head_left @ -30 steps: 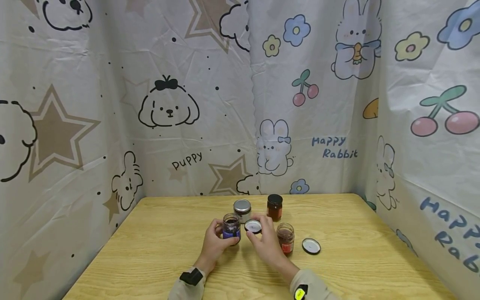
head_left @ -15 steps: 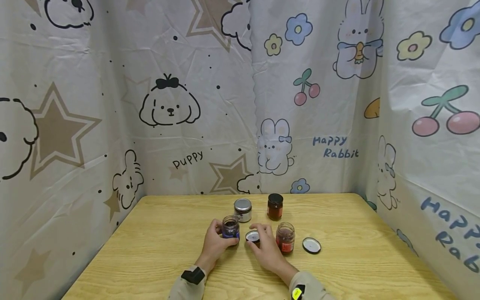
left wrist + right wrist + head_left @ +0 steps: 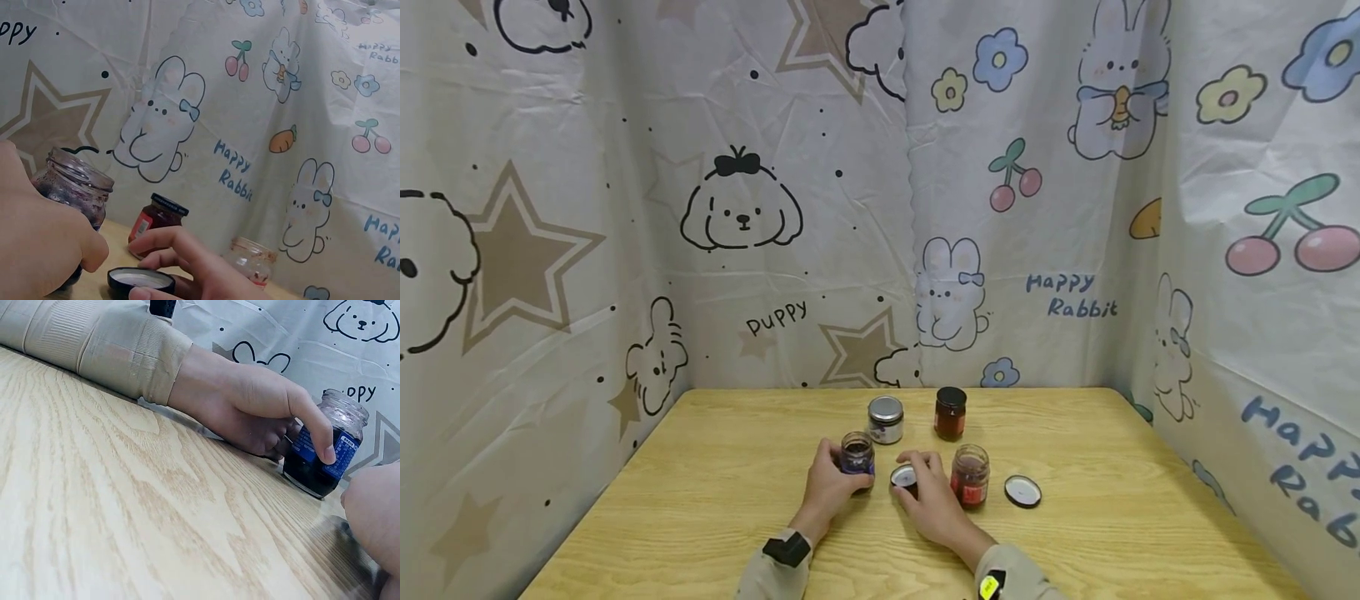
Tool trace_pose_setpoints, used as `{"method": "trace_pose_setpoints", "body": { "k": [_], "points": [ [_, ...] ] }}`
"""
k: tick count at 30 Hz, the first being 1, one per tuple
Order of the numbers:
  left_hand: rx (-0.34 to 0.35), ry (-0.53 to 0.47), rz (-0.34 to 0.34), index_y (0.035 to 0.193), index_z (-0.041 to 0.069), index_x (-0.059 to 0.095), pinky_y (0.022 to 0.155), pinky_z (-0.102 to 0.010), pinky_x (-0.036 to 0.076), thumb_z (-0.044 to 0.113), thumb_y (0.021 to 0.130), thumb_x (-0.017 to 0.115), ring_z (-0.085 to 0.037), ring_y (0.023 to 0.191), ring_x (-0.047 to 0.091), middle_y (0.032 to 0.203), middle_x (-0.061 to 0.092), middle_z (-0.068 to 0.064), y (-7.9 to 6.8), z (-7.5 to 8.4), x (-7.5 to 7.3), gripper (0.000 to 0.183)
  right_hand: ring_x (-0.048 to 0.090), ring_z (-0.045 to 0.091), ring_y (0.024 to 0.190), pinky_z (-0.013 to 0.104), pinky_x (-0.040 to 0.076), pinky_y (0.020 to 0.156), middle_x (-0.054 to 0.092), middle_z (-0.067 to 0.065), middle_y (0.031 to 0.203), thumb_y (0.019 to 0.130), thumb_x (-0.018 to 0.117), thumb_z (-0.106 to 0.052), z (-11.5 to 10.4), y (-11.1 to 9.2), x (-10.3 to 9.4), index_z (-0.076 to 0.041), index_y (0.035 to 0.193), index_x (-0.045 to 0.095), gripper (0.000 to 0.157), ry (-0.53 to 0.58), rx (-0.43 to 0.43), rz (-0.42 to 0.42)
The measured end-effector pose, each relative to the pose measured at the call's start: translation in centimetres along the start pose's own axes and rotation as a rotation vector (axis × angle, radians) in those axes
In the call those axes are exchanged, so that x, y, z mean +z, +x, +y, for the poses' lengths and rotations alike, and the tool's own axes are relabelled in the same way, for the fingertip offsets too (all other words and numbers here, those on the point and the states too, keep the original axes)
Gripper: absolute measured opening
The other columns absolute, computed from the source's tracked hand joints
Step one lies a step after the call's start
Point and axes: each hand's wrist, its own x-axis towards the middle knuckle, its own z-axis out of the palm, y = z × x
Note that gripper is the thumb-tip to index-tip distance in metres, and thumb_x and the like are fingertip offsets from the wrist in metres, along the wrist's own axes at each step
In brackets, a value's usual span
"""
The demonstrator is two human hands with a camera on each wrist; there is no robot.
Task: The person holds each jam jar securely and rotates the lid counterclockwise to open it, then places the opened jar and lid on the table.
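My left hand (image 3: 829,490) grips an uncovered glass jam jar (image 3: 857,455) with a blue label and dark contents. In the right wrist view that jar (image 3: 325,447) leans slightly, its base close over the table. Just right of it, my right hand (image 3: 934,500) holds a black-rimmed jar lid (image 3: 903,477), its white inside facing up. In the left wrist view the thumb is at the near rim of the lid (image 3: 140,279), and the forefinger arches above its far side. The palm hides part of the lid in the head view.
An uncovered jar with a red label (image 3: 970,479) stands beside my right hand, with another upturned lid (image 3: 1022,492) to its right. Farther back are a silver-lidded jar (image 3: 886,419) and a black-lidded jar (image 3: 951,414). Printed curtains (image 3: 820,275) enclose the wooden table (image 3: 730,450).
My right hand has lowered the lid toward the table and nearer to me. My left hand has shifted the blue-labelled jar slightly left and toward me.
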Motion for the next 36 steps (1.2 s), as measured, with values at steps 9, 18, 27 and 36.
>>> {"method": "trace_pose_setpoints", "body": {
  "k": [9, 18, 27, 36],
  "points": [
    [-0.003, 0.004, 0.003, 0.100, 0.008, 0.042, 0.083, -0.041, 0.044, 0.012, 0.058, 0.085, -0.022, 0.093, 0.055, 0.100, 0.055, -0.008, -0.03, 0.23, 0.21, 0.060, 0.053, 0.022, 0.099, 0.041, 0.046, 0.080, 0.039, 0.007, 0.116, 0.088, 0.066, -0.022, -0.15, 0.11, -0.03, -0.020, 0.128, 0.045, 0.045, -0.033, -0.008, -0.025],
    [-0.021, 0.018, -0.002, 0.102, 0.009, 0.041, 0.083, -0.042, 0.045, 0.015, 0.059, 0.085, -0.023, 0.096, 0.055, 0.103, 0.055, -0.008, -0.16, 0.39, 0.26, 0.061, 0.052, 0.019, 0.098, 0.039, 0.045, 0.080, 0.039, 0.003, 0.112, 0.088, 0.066, -0.023, 0.24, 0.12, 0.21, -0.021, 0.129, 0.045, 0.046, -0.079, -0.015, -0.053],
    [-0.038, 0.023, 0.000, 0.103, 0.010, 0.042, 0.084, -0.042, 0.044, 0.015, 0.059, 0.086, -0.023, 0.096, 0.054, 0.104, 0.055, -0.008, -0.17, 0.46, 0.26, 0.062, 0.049, 0.018, 0.096, 0.038, 0.044, 0.079, 0.040, 0.002, 0.108, 0.087, 0.067, -0.024, 0.19, 0.09, 0.22, -0.018, 0.129, 0.046, 0.048, -0.115, -0.007, -0.078],
    [-0.035, 0.022, -0.004, 0.103, 0.010, 0.040, 0.082, -0.042, 0.045, 0.015, 0.060, 0.084, -0.024, 0.095, 0.055, 0.104, 0.054, -0.009, -0.27, 0.38, 0.37, 0.062, 0.046, 0.023, 0.105, 0.043, 0.042, 0.085, 0.043, 0.006, 0.118, 0.087, 0.063, -0.026, -0.10, 0.10, 0.24, -0.015, 0.134, 0.045, 0.052, -0.173, -0.016, -0.116]
  ]
}}
